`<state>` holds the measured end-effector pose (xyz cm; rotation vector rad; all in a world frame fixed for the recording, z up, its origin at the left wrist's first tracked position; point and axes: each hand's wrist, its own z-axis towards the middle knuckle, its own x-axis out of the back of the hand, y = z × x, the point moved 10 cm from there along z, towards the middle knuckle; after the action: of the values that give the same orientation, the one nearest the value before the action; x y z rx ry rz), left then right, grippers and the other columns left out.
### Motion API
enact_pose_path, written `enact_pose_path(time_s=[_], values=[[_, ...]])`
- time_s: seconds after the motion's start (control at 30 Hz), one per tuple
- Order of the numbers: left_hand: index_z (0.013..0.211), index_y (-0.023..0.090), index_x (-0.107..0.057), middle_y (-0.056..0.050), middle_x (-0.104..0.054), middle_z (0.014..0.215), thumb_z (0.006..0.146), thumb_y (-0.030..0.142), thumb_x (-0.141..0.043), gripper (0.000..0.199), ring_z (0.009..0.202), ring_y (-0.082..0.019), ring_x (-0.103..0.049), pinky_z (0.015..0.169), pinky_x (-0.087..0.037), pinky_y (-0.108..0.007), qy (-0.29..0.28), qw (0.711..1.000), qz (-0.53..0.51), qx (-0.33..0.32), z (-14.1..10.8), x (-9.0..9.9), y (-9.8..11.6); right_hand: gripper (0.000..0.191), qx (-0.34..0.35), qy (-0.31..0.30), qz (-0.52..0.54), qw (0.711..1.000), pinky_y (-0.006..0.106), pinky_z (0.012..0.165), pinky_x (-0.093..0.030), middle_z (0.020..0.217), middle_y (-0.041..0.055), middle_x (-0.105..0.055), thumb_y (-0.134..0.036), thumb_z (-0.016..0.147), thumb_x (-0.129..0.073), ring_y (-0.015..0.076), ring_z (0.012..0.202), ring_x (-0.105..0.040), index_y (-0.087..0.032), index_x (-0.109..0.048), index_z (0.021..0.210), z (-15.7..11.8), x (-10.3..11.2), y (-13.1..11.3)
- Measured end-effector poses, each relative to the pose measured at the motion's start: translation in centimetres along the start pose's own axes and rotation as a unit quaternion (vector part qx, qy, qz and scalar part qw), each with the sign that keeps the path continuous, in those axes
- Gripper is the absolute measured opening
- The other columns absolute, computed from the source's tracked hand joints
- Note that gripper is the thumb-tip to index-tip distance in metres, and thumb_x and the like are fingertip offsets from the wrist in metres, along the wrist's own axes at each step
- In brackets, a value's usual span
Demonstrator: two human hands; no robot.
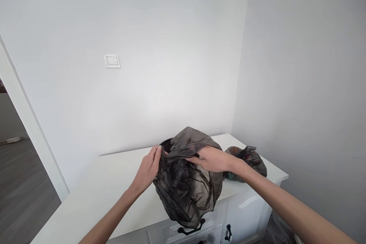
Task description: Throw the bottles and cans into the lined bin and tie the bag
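Observation:
A thin, see-through black plastic bag (185, 190) is spread over a dark round-rimmed container (166, 144), most of which it hides. The bag hangs over the front edge of the white cabinet top. At its left side my left hand (148, 166) pinches the bag's edge between thumb and fingers. My right hand (211, 158) reaches into the bag's mouth from the right, its fingers partly under the plastic and holding a fold of it.
A filled, knotted dark bag (247, 160) lies on the right of the white cabinet top (114, 183). Black handles (228, 232) stick out from the cabinet front. Behind are grey walls, a light switch (112, 61) and a doorway at the left.

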<state>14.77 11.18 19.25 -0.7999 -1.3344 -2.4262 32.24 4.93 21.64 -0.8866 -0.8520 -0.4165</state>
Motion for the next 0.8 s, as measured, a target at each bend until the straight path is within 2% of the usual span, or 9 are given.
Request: enact_pose_path(time_s=[0.1,0.23,0.33,0.43,0.5,0.6,0.67,0.7,0.8], values=[[0.089,0.024,-0.058,-0.003,-0.067,0.094,0.102,0.064,-0.036,0.048,0.094,-0.023,-0.062,0.089,-0.049,-0.033,0.085,0.994,-0.057,0.033,0.8,3.5,-0.9,0.041,-0.039,-0.090,-0.015,0.995,0.040,0.102,-0.052,0.130,0.0089,-0.073,-0.040,0.103,-0.045,0.0290,0.118,-0.068,-0.021,-0.069,0.130,2.5,-2.2,1.6],[0.083,0.023,-0.055,-0.001,-0.063,0.085,0.100,0.065,-0.039,0.048,0.083,-0.020,-0.059,0.077,-0.048,-0.031,0.176,0.981,-0.042,0.064,1.7,8.4,-2.0,0.044,-0.073,-0.232,0.024,0.970,0.037,0.114,-0.046,0.147,0.0066,-0.062,-0.035,0.093,-0.065,0.0281,0.137,-0.057,-0.023,-0.069,0.135,6.9,-6.4,3.5],[0.097,0.023,-0.061,-0.006,-0.069,0.102,0.103,0.060,-0.034,0.047,0.099,-0.025,-0.062,0.088,-0.049,-0.037,0.188,0.980,0.014,0.062,2.0,10.1,-1.9,0.041,-0.127,-0.309,0.035,0.942,0.037,0.097,-0.058,0.135,0.0074,-0.071,-0.034,0.075,-0.084,0.0326,0.125,-0.066,-0.023,-0.079,0.115,9.6,-9.8,5.4],[0.121,0.020,-0.057,-0.015,-0.060,0.131,0.103,0.049,-0.043,0.037,0.126,-0.030,-0.054,0.104,-0.046,-0.047,0.254,0.960,0.112,-0.041,0.6,11.0,0.7,0.030,-0.156,-0.368,0.021,0.917,0.037,0.075,-0.062,0.110,0.0073,-0.080,-0.030,0.064,-0.091,0.0350,0.104,-0.074,-0.022,-0.082,0.091,10.6,-12.3,6.6],[0.128,0.019,-0.054,-0.016,-0.056,0.135,0.101,0.038,-0.050,0.033,0.132,-0.030,-0.051,0.109,-0.043,-0.049,0.263,0.936,0.169,-0.162,-1.0,9.8,3.4,0.025,-0.143,-0.357,0.018,0.923,0.035,0.080,-0.061,0.109,0.0034,-0.080,-0.032,0.070,-0.086,0.0310,0.106,-0.074,-0.025,-0.082,0.094,10.9,-12.1,6.8],[0.124,0.024,-0.059,-0.010,-0.066,0.122,0.102,0.028,-0.048,0.025,0.118,-0.025,-0.061,0.103,-0.049,-0.043,0.067,0.934,0.225,-0.270,-1.9,3.9,5.3,0.031,-0.082,-0.273,0.007,0.959,0.031,0.092,-0.055,0.119,0.0008,-0.078,-0.036,0.088,-0.070,0.0242,0.112,-0.071,-0.027,-0.078,0.115,11.0,-9.2,6.1],[0.118,0.026,-0.064,-0.006,-0.071,0.117,0.104,0.029,-0.046,0.023,0.110,-0.023,-0.065,0.099,-0.051,-0.040,-0.068,0.927,0.246,-0.276,-2.2,0.4,4.7,0.034,-0.051,-0.203,-0.016,0.978,0.031,0.090,-0.055,0.115,0.0028,-0.079,-0.035,0.094,-0.060,0.0227,0.105,-0.073,-0.024,-0.075,0.122,10.3,-6.7,5.8],[0.114,0.026,-0.066,-0.006,-0.071,0.118,0.105,0.031,-0.045,0.023,0.111,-0.024,-0.065,0.100,-0.051,-0.041,-0.098,0.925,0.250,-0.268,-2.1,-0.6,4.3,0.033,-0.045,-0.159,-0.035,0.986,0.031,0.089,-0.055,0.112,0.0039,-0.079,-0.033,0.095,-0.058,0.0228,0.101,-0.074,-0.022,-0.075,0.122,9.9,-5.4,5.7],[0.112,0.026,-0.067,-0.007,-0.067,0.133,0.106,0.040,-0.042,0.029,0.125,-0.027,-0.061,0.106,-0.049,-0.044,-0.085,0.949,0.221,-0.207,-0.7,-1.0,2.3,0.028,-0.050,-0.005,-0.079,0.996,0.034,0.092,-0.054,0.113,0.0063,-0.079,-0.029,0.096,-0.057,0.0251,0.104,-0.073,-0.022,-0.077,0.114,8.4,-1.6,5.7]])
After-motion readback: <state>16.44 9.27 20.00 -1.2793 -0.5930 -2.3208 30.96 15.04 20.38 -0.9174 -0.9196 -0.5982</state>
